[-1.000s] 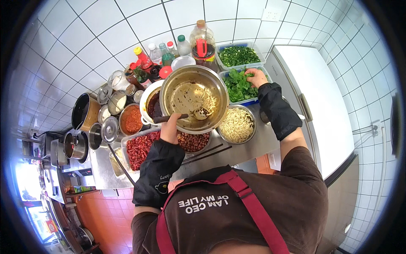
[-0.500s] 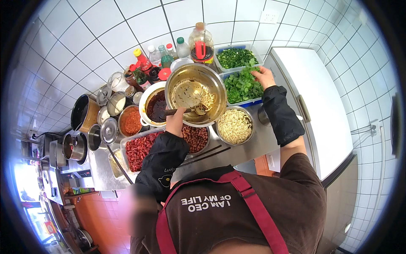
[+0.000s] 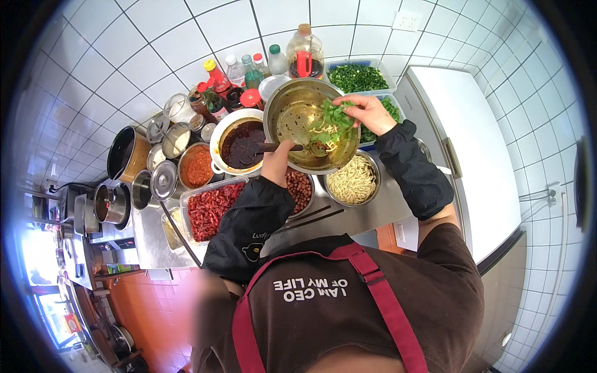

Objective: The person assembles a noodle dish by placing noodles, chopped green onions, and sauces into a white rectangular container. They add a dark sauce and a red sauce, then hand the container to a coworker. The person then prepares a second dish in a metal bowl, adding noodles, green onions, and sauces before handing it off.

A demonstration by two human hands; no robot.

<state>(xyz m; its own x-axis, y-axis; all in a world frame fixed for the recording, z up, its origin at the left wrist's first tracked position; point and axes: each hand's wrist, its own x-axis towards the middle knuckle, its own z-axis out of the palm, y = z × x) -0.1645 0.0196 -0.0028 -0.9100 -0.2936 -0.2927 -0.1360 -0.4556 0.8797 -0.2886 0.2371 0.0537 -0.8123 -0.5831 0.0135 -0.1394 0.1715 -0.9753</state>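
Fingers of our right hand pinch one herb bunch over one steel bowl.
Our left hand is clamped on one dark handle; one white pot stands left, two tubs of greens right.

Right hand: fingertips partly lost among the coriander leaves. Spoon: handle partly covered by the left hand; head indistinct within the steel bowl. Peanuts part hidden — bowl on the far side, black left sleeve on the left. Oil jug: base behind the bowl. Blurred patch, near left — contents unreadable. Red apron straps cut off by the near edge. Small goods, left: too small to identify.
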